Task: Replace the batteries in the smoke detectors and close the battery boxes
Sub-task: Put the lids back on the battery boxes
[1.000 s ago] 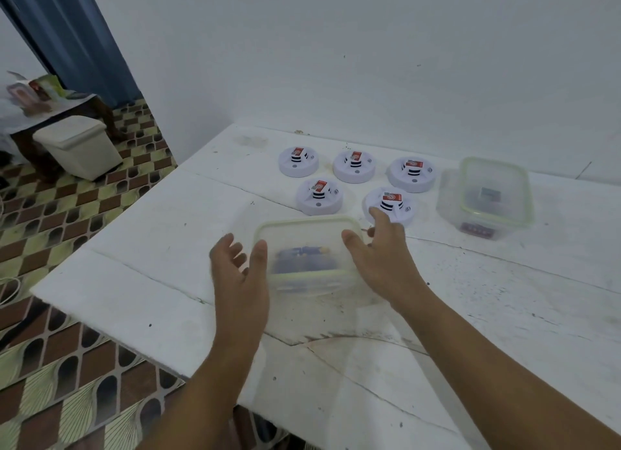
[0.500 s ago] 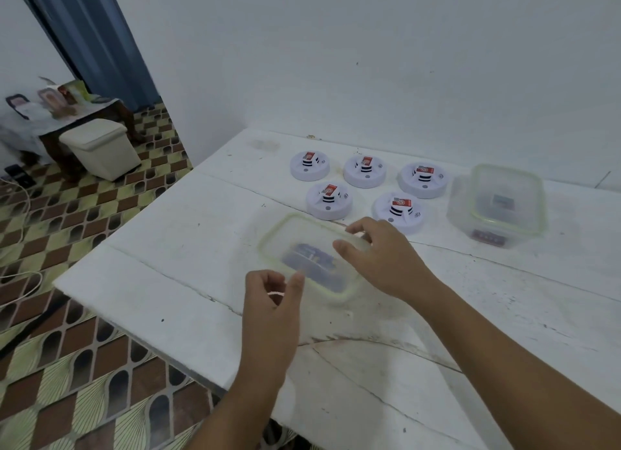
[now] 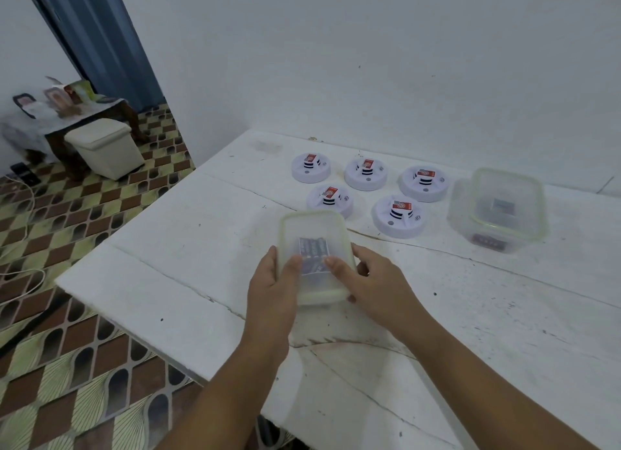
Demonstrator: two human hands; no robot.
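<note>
Translucent plastic battery box (image 3: pixel 314 244) sits near-centre on white counter (image 3: pixel 168 244), left hand (image 3: pixel 274 283) and right hand (image 3: pixel 364 278) clamped on its near sides (lid on). Light, stiff, slightly slick; grip rim corners. Smoke detectors (image 3: pixel 398 216) beyond.

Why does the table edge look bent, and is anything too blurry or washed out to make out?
Head view: the wide lens bows the white table; light is soft and even, without harsh glare. The dark pack inside the clear lidded plastic box that the left hand and right hand grip is hazy; red labels on the round white smoke detectors are unreadable.
</note>
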